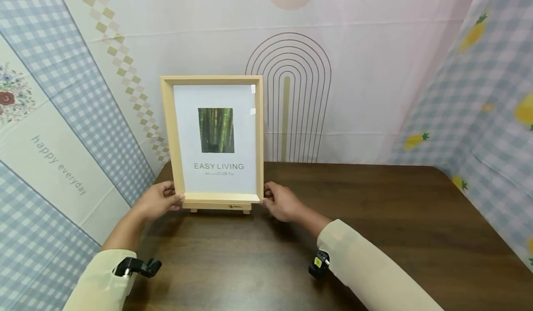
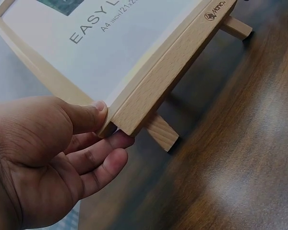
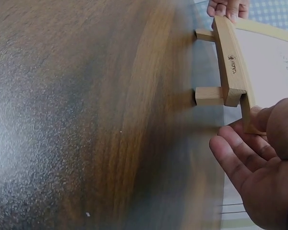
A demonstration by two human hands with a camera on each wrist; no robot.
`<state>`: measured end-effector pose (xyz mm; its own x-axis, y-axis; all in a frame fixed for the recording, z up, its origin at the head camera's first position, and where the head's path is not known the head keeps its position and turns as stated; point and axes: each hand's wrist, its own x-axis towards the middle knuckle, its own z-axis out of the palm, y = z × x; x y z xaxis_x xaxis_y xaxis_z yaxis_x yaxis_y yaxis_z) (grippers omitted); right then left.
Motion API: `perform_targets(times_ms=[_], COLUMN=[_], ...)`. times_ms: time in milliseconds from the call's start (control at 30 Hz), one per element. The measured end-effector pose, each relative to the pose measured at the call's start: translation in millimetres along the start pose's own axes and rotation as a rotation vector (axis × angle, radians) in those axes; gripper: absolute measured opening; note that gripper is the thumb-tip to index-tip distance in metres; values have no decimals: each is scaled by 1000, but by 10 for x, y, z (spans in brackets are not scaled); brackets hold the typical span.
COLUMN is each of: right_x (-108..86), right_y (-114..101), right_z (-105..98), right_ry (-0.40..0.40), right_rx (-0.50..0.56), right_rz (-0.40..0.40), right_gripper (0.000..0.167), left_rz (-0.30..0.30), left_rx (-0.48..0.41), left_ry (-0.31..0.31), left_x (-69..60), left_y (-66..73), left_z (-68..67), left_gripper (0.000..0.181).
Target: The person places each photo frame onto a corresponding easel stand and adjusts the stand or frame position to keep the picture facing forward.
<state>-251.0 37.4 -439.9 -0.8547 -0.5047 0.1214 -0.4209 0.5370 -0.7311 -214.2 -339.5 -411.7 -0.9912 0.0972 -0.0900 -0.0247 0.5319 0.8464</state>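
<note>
A light wooden picture frame [image 1: 259, 135] stands upright on a small wooden easel [image 1: 216, 206]. Inside it is a white sheet with a green bamboo picture [image 1: 216, 130] and the words "EASY LIVING". My left hand [image 1: 156, 202] pinches the frame's lower left corner, thumb on the front and fingers behind. At the lower right corner, my right hand [image 1: 283, 202] holds the frame in the same way. The wrist views show the easel's ledge [image 2: 175, 69] under the frame and two short legs below, one a square-cut leg [image 3: 209, 96]. The easel's back is hidden.
The dark brown wooden table [image 1: 374, 218] reaches far to the right. Behind it hangs a pale patterned cloth [image 1: 366, 84]. Blue checked cloths close off the left [image 1: 75, 56] and right [image 1: 441, 112]. Each sleeve carries a black wrist mount [image 1: 137, 267].
</note>
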Motion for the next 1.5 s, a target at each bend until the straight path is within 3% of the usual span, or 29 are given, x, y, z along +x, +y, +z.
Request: perform_targets(times_ms=[400,667,1000,1500], right_x=[-18,-53,-115,-117], right_y=[-15,-11,44,65], right_z=[-3,-44,-98,-78], right_ry=[-2,-16,-18,-18], right_rx=[-5,-4,34,82], right_rz=[4,18,35,66], right_gripper=[32,32,26,27], left_rz=[17,-5,5,9], left_rx=[6,25,-14,-19], left_ry=[0,-6,-23,-35], left_x=[37,23,48,40], left_y=[-35,-17,4,-9], left_z=[-19,14,88,75], left_gripper=[51,54,57,57])
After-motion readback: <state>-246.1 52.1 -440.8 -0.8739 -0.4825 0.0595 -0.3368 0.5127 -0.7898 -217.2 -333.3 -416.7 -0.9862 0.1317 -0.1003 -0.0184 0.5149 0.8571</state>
